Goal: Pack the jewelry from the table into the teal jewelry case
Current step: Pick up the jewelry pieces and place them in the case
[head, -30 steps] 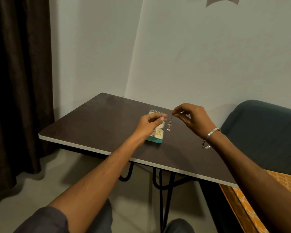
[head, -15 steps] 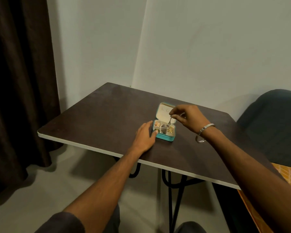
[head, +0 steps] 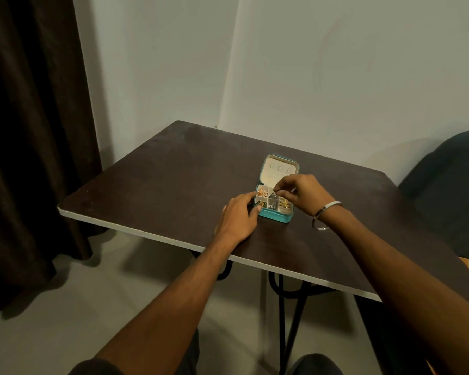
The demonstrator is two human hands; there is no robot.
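The right hand's (head: pixel 302 193) fingers (head: pixel 280 188) were pinched together over the middle compartments of the teal jewelry case (head: pixel 275 197); whether they gripped a piece could not be told. The left hand (head: pixel 238 219) lay loosely open, its fingertips touching the case's left side. The case stood open, lid (head: pixel 279 170) upright, holding gold and silver jewelry (head: pixel 272 203), toward the worktop's (head: pixel 173 180) far right edge.

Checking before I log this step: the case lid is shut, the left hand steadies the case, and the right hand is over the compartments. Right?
Not quite: the head view shows the lid open, standing behind the compartments. The left hand does steady the case, and the right hand is over the compartments.
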